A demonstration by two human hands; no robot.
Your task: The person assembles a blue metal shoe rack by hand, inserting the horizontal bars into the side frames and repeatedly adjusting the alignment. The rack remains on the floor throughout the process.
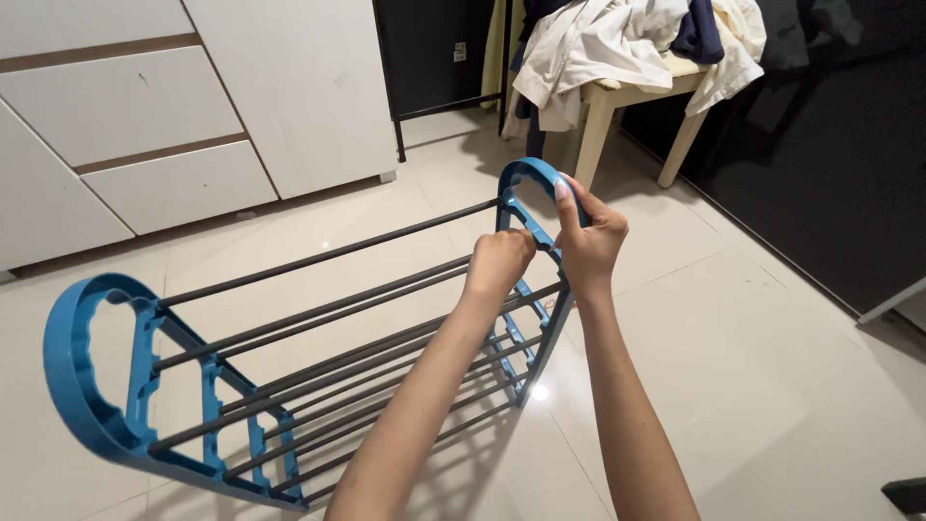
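A shoe rack with two blue plastic end frames and several dark metal rods lies on its side on the tiled floor. My right hand [590, 234] grips the arched top of the far blue end frame [521, 175]. Just left of it, my left hand [498, 261] is closed on the inner part of that same frame, where a dark rod [338, 253] meets it. The near blue end frame [79, 381] sits at the lower left, untouched.
White drawers and a cabinet [145, 106] stand at the back left. Behind the rack, a pale wooden table [627, 96] holds a heap of clothes [617, 34]. A dark glossy wall [830, 154] runs along the right. A black metal frame [397, 106] stands behind.
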